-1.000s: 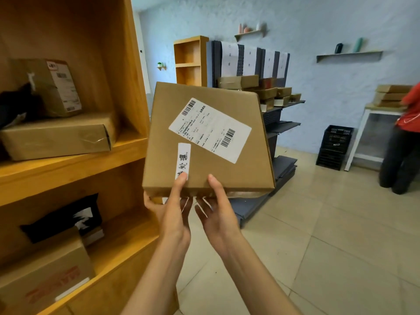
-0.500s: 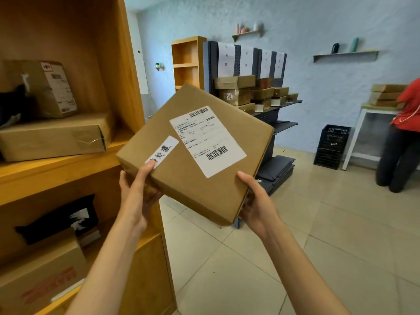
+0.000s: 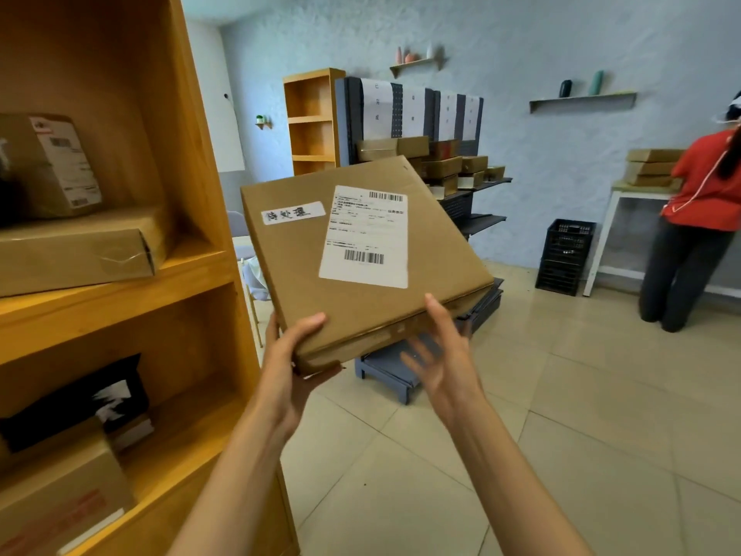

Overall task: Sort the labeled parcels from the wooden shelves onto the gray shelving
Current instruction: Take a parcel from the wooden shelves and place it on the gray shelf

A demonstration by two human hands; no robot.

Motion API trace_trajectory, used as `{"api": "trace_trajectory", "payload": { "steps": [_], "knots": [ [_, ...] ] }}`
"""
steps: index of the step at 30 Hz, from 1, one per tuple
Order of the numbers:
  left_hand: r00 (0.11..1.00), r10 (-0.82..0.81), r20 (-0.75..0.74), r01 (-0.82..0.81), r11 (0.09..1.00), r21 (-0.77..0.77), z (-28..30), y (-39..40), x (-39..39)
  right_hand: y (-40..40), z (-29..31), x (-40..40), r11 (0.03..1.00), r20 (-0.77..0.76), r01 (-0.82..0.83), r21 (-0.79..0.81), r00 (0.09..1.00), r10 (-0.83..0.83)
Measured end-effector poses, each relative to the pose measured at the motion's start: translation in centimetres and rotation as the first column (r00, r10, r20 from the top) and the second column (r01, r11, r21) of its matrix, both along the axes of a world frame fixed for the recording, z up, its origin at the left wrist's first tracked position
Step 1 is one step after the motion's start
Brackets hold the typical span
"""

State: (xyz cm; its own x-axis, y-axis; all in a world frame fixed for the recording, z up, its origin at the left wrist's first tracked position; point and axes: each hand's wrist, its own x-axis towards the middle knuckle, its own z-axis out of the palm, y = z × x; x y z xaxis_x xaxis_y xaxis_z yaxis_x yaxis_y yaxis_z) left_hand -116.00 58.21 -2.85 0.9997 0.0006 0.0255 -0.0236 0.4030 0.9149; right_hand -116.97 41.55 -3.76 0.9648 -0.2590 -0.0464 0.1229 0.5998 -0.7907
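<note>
Open tiled floor (image 3: 561, 435) leads to the gray shelving (image 3: 477, 202); its upper shelf edge is crowded with boxes (image 3: 441, 170).

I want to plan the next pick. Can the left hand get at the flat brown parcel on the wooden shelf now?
Probably not yet: the left hand grips the held parcel. The flat brown parcel lies uncovered at the shelf front.

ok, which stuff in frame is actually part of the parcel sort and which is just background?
In the job:
- flat parcel, gripped by left hand, right hand at its edge
- wooden shelves with parcels waiting
- gray shelving, already stacked with boxes

Lying about:
- black crate
- white table with boxes
- wall shelf with bottles
- person in red
</note>
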Motion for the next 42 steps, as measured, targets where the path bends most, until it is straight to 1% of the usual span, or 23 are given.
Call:
{"api": "trace_trajectory", "payload": {
  "steps": [2,4,6,9,14,23,27,31,35,38,42],
  "knots": [
    [0.999,-0.021,0.029,0.02,0.999,0.036,0.3,0.7,0.0,-2.9,0.7,-0.3,0.995,-0.011,0.103,-0.003,0.995,-0.103],
    [0.998,-0.032,0.059,0.028,0.998,0.057,0.8,0.7,-0.1,-5.4,1.3,-0.6,0.993,0.014,0.109,-0.048,0.994,-0.109],
    [0.997,-0.028,0.076,0.026,0.999,0.034,1.4,0.0,0.0,-6.9,2.0,-1.0,0.988,0.044,0.1,-0.121,0.995,-0.095],
    [0.994,-0.054,0.095,0.054,0.999,0.003,2.0,-1.9,0.2,-8.8,2.7,-1.6,0.957,0.083,0.164,-0.24,0.986,-0.148],
    [0.987,-0.06,0.152,0.058,0.998,0.021,2.7,-6.6,0.7,-12.9,2.4,-3.3,0.902,0.098,0.268,-0.34,0.964,-0.249],
    [0.969,-0.044,0.244,0.049,0.999,-0.015,2.6,-16.9,0.9,-20.3,1.7,-5.3,0.828,0.217,0.423,-0.368,0.905,-0.365],
    [0.966,-0.024,0.256,0.015,0.999,0.037,1.1,-19.6,1.9,-22.6,0.7,-5.2,0.809,0.208,0.459,-0.367,0.888,-0.409],
    [0.959,-0.011,0.282,-0.023,0.993,0.116,-0.8,-21.6,4.6,-24.4,-1.1,-3.8,0.818,0.194,0.467,-0.335,0.884,-0.425],
    [0.954,-0.023,0.299,-0.001,0.997,0.079,-2.6,-24.0,9.1,-26.2,-2.9,-0.6,0.83,0.158,0.472,-0.299,0.882,-0.444],
    [0.95,-0.039,0.309,0.022,0.998,0.057,-3.3,-26.4,13.7,-28.5,-3.2,3.4,0.82,0.144,0.479,-0.314,0.878,-0.457],
    [0.946,-0.086,0.313,0.068,0.995,0.068,-3.3,-30.8,21.6,-32.7,-2.2,10.6,0.798,0.145,0.498,-0.339,0.866,-0.479]
  ]
}}
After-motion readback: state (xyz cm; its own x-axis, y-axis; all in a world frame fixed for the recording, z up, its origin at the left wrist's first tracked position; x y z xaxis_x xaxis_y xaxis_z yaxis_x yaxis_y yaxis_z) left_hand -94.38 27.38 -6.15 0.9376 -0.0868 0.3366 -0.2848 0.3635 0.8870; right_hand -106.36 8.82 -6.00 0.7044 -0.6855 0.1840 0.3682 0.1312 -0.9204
